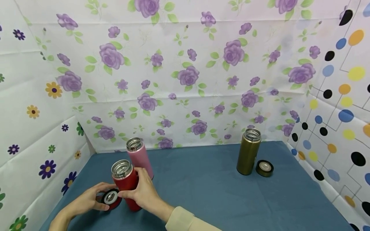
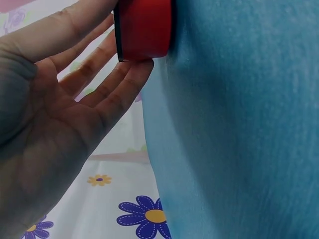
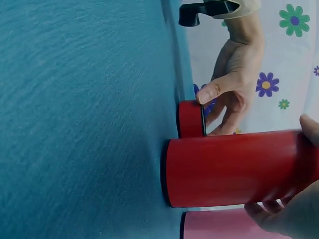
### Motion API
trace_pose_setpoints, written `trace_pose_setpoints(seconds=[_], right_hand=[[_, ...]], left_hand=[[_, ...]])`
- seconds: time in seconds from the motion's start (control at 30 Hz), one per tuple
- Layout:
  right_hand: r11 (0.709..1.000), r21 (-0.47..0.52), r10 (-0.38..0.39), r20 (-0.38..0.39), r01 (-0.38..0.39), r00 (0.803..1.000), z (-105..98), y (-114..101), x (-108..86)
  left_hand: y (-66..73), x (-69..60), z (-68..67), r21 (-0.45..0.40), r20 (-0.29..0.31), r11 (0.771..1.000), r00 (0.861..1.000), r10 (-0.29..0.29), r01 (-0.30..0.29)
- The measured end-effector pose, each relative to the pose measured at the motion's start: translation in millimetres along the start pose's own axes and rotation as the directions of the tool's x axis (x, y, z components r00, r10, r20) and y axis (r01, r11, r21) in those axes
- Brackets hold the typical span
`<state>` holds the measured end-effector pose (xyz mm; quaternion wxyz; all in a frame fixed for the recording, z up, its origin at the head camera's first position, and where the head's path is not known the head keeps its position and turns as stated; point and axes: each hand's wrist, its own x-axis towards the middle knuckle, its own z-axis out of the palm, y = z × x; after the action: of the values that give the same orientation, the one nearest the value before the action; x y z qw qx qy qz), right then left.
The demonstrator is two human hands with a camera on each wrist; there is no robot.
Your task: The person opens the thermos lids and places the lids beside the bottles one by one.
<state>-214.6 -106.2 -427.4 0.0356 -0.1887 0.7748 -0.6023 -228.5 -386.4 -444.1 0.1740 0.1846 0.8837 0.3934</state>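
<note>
The right hand (image 1: 146,193) grips a red vacuum flask (image 1: 126,183) around its upper body. The flask stands upright without its lid, showing a bare metal neck. To its left, the left hand (image 1: 89,198) holds a red lid (image 1: 114,205) between thumb and fingers, its pale inner side facing up. In the left wrist view, fingertips touch the side of the lid (image 2: 147,30). The right wrist view shows the lid (image 3: 190,118) low beside the flask's base (image 3: 219,169). Just behind the red flask stands a lidless pink flask (image 1: 142,159), partly hidden.
On the right side of the blue-covered table (image 1: 199,179) stands a lidless olive-gold flask (image 1: 248,154). Its lid (image 1: 265,173) lies next to it, inner side up. Patterned cloth walls (image 1: 185,128) border the table at the back, left and right.
</note>
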Motion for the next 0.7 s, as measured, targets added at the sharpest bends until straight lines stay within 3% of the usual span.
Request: trace_pose_setpoints(seconds=[0.1, 0.2, 0.43, 0.53, 0.6, 0.63, 0.7], right_hand=[[1.000, 0.001, -0.005, 0.013, 0.005, 1.000, 0, 2, 0.3], [1.000, 0.003, 0.006, 0.056, -0.006, 0.998, -2, 3, -0.4], [0.996, 0.094, -0.011, 0.106, 0.001, 0.994, -21, 7, -2.2], [0.986, 0.160, -0.059, 0.136, 0.037, 0.989, -37, 7, -2.6], [0.981, 0.181, -0.098, 0.145, 0.071, 0.985, -48, 6, -3.5], [0.978, 0.186, -0.116, 0.145, 0.089, 0.983, -54, 5, -4.1], [0.975, 0.185, -0.150, 0.139, 0.123, 0.979, -66, 5, -5.6]], left_hand=[[-1.6, 0.1, 0.6, -0.049, 0.027, 0.999, 1.000, -0.015, 0.017], [-1.4, -1.2, 1.7, -0.045, 0.022, 0.998, 0.999, -0.044, 0.045], [12.2, -4.6, -1.7, -0.054, -0.046, 0.998, 0.998, -0.041, 0.038], [25.2, -8.2, -7.4, -0.042, -0.119, 0.999, 0.993, -0.022, 0.018], [36.7, -11.1, -11.1, 0.027, -0.232, 1.000, 0.973, -0.004, 0.011], [43.5, -12.8, -12.9, 0.062, -0.297, 0.998, 0.955, 0.016, 0.002], [58.4, -15.5, -15.0, 0.122, -0.440, 0.992, 0.895, 0.067, -0.015]])
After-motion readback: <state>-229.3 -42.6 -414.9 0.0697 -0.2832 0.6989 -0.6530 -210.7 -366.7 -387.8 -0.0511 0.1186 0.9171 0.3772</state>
